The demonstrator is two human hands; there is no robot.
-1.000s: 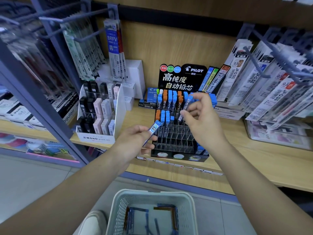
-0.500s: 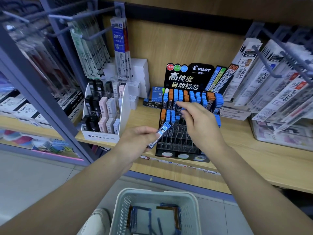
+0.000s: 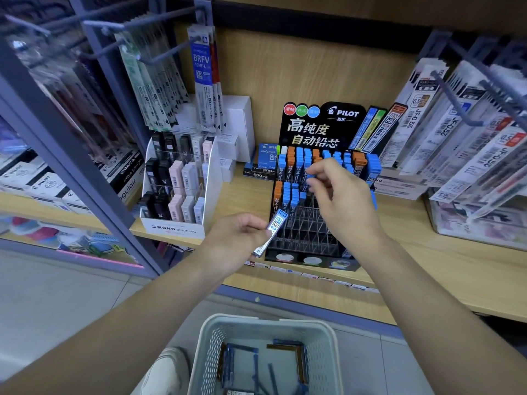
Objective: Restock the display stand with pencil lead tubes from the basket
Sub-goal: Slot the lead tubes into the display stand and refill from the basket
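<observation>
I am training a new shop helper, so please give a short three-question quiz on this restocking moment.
1. True or false: the left hand holds an orange-capped tube.
2. What does the right hand pinch? A) a red marker; B) a blue-capped tube at the black Pilot display stand; C) steel scissors.
3. Fill in: the stand's middle front cells are ___.
Key: 1 false, a blue-capped clear tube marked 0.7 HB; 2 B; 3 empty.

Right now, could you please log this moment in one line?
left hand: holds HB tube; right hand: pinches second tube at stand; basket: more tubes
</observation>
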